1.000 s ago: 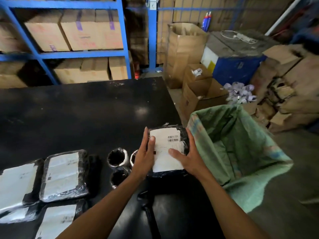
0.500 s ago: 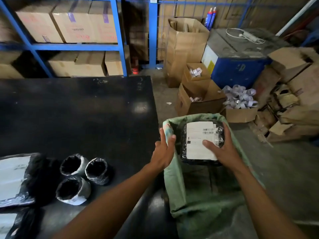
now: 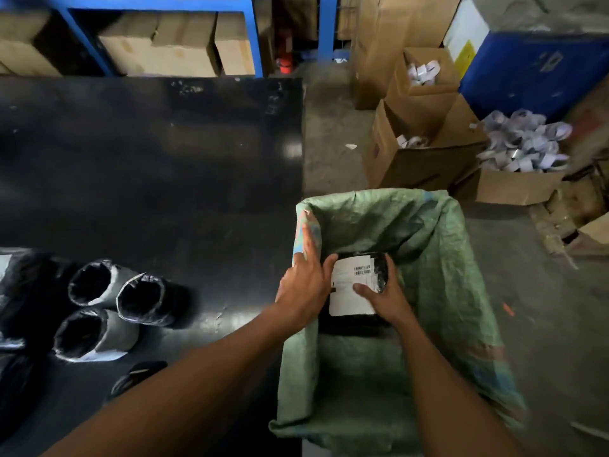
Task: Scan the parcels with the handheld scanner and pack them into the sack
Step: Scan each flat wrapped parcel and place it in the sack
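A black parcel with a white barcode label sits low inside the open green sack, which hangs at the right edge of the black table. My right hand grips the parcel's right side, thumb on the label. My left hand rests flat on the sack's left rim, fingers spread, its thumb touching the parcel's left edge. A dark object, possibly the handheld scanner, lies on the table beside my left forearm.
Three rolled black parcels stand on the table at the left, with more black parcels at the far left edge. Open cardboard boxes with paper scraps, a blue bin and blue shelving stand beyond.
The parcel went from above the table, over the sack's mouth, and down inside it. My left hand left the parcel and moved onto the sack's left rim.
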Available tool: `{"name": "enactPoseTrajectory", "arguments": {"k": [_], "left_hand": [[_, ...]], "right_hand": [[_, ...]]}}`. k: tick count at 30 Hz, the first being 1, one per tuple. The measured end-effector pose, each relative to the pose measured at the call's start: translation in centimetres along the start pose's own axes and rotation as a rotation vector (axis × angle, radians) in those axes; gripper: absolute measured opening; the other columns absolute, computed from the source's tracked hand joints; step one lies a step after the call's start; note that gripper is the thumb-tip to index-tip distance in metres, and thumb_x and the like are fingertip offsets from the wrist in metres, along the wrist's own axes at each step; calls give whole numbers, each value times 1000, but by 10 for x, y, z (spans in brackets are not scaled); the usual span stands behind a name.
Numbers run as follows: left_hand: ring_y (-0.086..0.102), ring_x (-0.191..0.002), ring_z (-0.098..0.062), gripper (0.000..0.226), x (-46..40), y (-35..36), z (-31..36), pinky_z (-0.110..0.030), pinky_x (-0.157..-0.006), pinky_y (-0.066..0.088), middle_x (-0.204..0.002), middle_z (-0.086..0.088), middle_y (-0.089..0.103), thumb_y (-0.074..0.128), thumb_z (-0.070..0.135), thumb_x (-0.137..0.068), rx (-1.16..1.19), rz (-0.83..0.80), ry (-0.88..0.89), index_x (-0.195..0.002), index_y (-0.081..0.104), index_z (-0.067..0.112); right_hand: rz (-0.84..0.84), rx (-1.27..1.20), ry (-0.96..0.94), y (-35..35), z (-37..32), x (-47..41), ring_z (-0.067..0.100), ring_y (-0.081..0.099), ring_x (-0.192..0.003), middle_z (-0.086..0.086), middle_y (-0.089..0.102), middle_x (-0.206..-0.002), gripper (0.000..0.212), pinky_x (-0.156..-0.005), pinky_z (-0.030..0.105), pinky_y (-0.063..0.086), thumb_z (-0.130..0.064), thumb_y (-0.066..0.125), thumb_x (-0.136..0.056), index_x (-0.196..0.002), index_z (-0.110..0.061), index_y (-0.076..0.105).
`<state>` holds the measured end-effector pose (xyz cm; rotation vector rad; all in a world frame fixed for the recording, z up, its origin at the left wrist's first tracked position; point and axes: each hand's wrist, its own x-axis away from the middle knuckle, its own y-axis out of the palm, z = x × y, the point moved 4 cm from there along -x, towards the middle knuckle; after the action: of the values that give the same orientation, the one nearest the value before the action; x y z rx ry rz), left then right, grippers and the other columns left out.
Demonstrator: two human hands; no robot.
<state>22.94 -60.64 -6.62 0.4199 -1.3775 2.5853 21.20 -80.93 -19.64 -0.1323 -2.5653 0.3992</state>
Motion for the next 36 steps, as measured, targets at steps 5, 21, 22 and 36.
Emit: {"name": "enactPoseTrajectory", "arguments": {"k": [5, 21, 22, 36], "left_hand": [[61, -106, -43, 79, -5, -1, -5, -47, -85, 47, -132, -20, 52, 29, 58, -103, 18, -19, 35, -155, -25, 34], [61, -108, -40, 85, -11, 5, -15, -44, -85, 49, -138, -19, 50, 32, 61, -100, -15, -53, 75, -151, -31, 35], [61, -107, -40, 84, -11, 5, -15, -44, -84, 48, -137, -19, 50, 31, 61, -100, -18, -52, 75, -152, -30, 34], [59, -112, -45, 87, 2, -11, -20, -52, -93, 47, -141, -18, 45, 30, 70, -97, -96, -117, 156, -155, -24, 35]], "right_hand": [[-9, -15, 55, 31, 19, -45, 26, 47, -141, 6, 45, -156, 108, -106, 32, 40, -25, 85, -84, -164, -28, 12], [-20, 632, 362, 67, 58, -87, 39, 19, -151, 23, 11, -165, 95, -118, 54, 26, -63, 51, -97, -163, -25, -5], [-22, 662, 378, 69, 55, -86, 39, 19, -151, 23, 12, -165, 95, -118, 54, 26, -64, 49, -97, -163, -23, -5], [-134, 884, 267, 32, -41, -26, 39, 15, -154, 21, 12, -167, 91, -123, 50, 24, -70, 49, -94, -164, -26, 10]]}}
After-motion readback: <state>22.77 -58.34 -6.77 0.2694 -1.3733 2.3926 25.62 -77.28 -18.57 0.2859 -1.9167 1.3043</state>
